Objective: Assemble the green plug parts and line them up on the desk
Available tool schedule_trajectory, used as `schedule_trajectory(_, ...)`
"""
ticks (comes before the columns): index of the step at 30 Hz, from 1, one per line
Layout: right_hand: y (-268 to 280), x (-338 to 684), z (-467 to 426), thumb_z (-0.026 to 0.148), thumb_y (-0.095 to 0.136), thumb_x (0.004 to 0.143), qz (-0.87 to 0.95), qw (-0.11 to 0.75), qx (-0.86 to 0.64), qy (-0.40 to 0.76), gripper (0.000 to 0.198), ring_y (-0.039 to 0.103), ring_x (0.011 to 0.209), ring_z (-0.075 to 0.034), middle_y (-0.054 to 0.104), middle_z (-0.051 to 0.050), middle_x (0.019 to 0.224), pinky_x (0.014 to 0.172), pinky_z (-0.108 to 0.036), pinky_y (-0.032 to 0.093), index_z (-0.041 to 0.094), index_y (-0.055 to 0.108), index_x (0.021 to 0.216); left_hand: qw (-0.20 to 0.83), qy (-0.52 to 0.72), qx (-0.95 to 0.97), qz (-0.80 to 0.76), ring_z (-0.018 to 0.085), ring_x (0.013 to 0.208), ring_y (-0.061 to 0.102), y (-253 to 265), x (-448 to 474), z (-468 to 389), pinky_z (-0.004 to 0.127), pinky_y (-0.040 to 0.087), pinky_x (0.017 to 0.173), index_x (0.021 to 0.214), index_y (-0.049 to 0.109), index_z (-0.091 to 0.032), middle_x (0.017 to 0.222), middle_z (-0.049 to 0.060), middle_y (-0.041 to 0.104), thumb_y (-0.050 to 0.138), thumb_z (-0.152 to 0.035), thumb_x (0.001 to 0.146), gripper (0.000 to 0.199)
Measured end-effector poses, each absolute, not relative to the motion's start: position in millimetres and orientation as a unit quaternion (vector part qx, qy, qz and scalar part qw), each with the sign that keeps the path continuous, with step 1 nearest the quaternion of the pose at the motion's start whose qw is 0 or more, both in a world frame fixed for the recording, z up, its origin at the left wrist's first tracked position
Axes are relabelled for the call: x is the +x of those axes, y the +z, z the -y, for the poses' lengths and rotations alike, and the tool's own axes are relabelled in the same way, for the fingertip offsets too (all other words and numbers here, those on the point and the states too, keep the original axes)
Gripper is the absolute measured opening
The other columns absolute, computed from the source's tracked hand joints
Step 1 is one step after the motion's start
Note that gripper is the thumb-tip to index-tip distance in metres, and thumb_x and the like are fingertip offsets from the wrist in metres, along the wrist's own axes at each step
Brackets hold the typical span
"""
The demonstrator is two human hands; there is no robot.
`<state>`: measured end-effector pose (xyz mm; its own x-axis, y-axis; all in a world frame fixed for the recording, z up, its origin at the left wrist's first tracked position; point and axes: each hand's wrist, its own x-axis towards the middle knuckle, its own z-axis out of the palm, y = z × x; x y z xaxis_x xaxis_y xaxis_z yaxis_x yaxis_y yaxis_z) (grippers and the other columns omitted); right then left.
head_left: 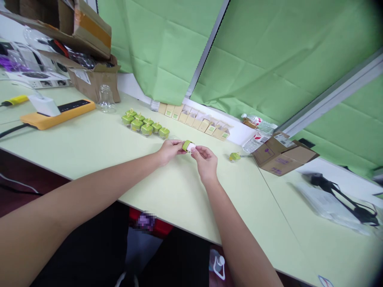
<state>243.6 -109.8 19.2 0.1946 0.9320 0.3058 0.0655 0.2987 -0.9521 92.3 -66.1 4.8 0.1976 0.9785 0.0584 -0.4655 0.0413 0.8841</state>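
Note:
Over the middle of the table, a small green-and-white piece (188, 146) is between my two hands; its exact kind is too small to make out. My left hand (170, 152) is closed on its green side. With thumb and fingers pinched, my right hand (206, 161) holds it at the white side, partly covering it. Several small clear containers with green lids (146, 129) stand in a cluster to the left of the hands. Another green-lidded container (234, 156) stands apart on the right.
Small tan boxes (191, 118) line the back edge. On the left are an orange power strip (60, 113), a clear plastic bottle piece (105, 99) and cardboard boxes (92, 81). At right lie plastic bottles (254, 141), an open carton (281, 155) and a black strapped item (344, 195).

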Motion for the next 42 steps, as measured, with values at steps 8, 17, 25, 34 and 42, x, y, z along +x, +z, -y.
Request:
schedule_trajectory(8, 17, 243, 109, 0.044, 0.072, 0.076, 0.536, 0.586, -0.479, 0.374, 0.036, 0.071, 0.089, -0.020, 0.075, -0.006, 0.099, 0.079, -0.040, 0.062, 0.018, 0.073, 0.102, 0.662, 0.554, 0.406, -0.300, 0.018, 0.084, 0.067, 4, 91, 64, 0.039, 0.053, 0.095, 0.084, 0.074, -0.010, 0.092, 0.010, 0.072, 0.083, -0.036, 0.070, 0.032)
schedule_trajectory(17, 14, 245, 103, 0.038, 0.066, 0.076, 0.522, 0.561, -0.527, 0.367, 0.028, 0.071, 0.076, -0.018, 0.074, -0.005, 0.090, 0.065, -0.032, 0.059, 0.018, 0.070, 0.096, 0.660, 0.545, 0.418, -0.305, 0.017, 0.082, 0.067, 5, 92, 66, 0.040, 0.053, 0.093, 0.085, 0.074, -0.010, 0.092, 0.010, 0.073, 0.081, -0.035, 0.073, 0.029)
schedule_trajectory(25, 24, 245, 110, 0.045, 0.068, 0.075, 0.502, 0.554, -0.532, 0.398, 0.032, 0.070, 0.075, -0.018, 0.072, -0.005, 0.094, 0.062, -0.029, 0.058, 0.019, 0.068, 0.093, 0.655, 0.543, 0.421, -0.315, 0.018, 0.080, 0.067, 4, 93, 65, 0.039, 0.054, 0.089, 0.087, 0.075, -0.010, 0.093, 0.010, 0.073, 0.082, -0.036, 0.072, 0.031)
schedule_trajectory(34, 23, 245, 111, 0.052, 0.074, 0.073, 0.515, 0.537, -0.504, 0.438, 0.041, 0.071, 0.078, -0.019, 0.073, -0.006, 0.098, 0.064, -0.030, 0.059, 0.020, 0.067, 0.096, 0.676, 0.534, 0.414, -0.294, 0.018, 0.083, 0.068, 7, 90, 67, 0.038, 0.054, 0.091, 0.086, 0.074, -0.010, 0.093, 0.011, 0.074, 0.081, -0.033, 0.073, 0.027)
schedule_trajectory(42, 21, 248, 109, 0.053, 0.073, 0.074, 0.522, 0.540, -0.488, 0.445, 0.041, 0.072, 0.076, -0.017, 0.073, -0.006, 0.103, 0.066, -0.031, 0.059, 0.021, 0.067, 0.097, 0.692, 0.524, 0.401, -0.292, 0.018, 0.086, 0.069, 11, 88, 68, 0.036, 0.054, 0.093, 0.091, 0.074, -0.010, 0.098, 0.012, 0.074, 0.078, -0.026, 0.077, 0.022)
